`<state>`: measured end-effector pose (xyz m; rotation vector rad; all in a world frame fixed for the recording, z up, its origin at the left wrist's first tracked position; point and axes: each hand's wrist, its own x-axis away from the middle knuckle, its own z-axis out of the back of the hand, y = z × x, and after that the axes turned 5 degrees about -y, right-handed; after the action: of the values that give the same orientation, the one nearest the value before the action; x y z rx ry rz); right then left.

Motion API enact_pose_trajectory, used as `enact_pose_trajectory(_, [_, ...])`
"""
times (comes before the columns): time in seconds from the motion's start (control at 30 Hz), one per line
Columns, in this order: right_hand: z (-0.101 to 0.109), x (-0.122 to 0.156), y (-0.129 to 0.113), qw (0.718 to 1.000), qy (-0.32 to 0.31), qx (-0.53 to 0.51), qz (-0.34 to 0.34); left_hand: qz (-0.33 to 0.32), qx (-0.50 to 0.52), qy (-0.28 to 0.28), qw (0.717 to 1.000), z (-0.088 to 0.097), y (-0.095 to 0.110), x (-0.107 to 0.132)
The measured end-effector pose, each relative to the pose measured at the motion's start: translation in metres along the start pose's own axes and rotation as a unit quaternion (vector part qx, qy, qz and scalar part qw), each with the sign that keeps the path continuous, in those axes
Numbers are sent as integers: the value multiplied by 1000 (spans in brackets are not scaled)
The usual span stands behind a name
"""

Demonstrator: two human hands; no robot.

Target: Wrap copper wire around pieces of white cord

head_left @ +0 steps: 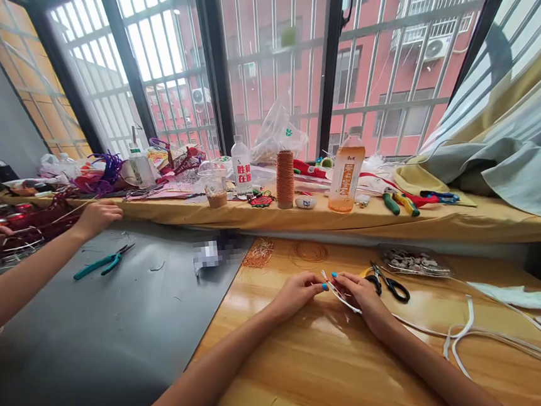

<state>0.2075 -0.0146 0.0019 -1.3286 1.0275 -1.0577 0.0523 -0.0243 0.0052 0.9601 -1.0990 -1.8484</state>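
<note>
My left hand [296, 292] and my right hand [361, 293] meet over the wooden table [313, 363], both pinching a thin white cord [342, 298] between the fingertips. The cord trails off to the right in loose loops [466, 337] across the wood. Black-handled scissors [390, 284] lie just beyond my right hand. A small tray of beads [415, 261] sits behind them.
Another person's arm [43, 264] reaches over a dark mat [97, 332] at left, near teal pliers [103, 262]. The yellow-covered sill [300, 216] holds a copper thread spool [285, 177], an orange drink bottle [346, 174], a clear bottle [241, 164], pliers [398, 202] and craft clutter. Copper wire coils [307, 251] lie on the wood.
</note>
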Motion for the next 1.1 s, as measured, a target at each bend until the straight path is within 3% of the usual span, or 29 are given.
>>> enact_pose_trajectory(0.13, [-6, 4, -2, 999, -15, 33, 14, 97, 259, 21, 961, -5, 8, 0])
enact_pose_trajectory(0.27, [-10, 7, -3, 994, -24, 100, 47, 102, 350, 46, 930, -5, 10, 0])
enact_pose_trajectory(0.53, [-10, 5, 1, 995, -21, 89, 37, 79, 384, 55, 918, -7, 10, -1])
enact_pose_trajectory(0.73, [-17, 17, -6, 998, 9, -68, 15, 60, 383, 37, 921, -7, 8, -1])
enact_pose_trajectory(1.1, [-21, 20, -12, 985, -18, -170, -1, 113, 375, 13, 920, -6, 2, 0])
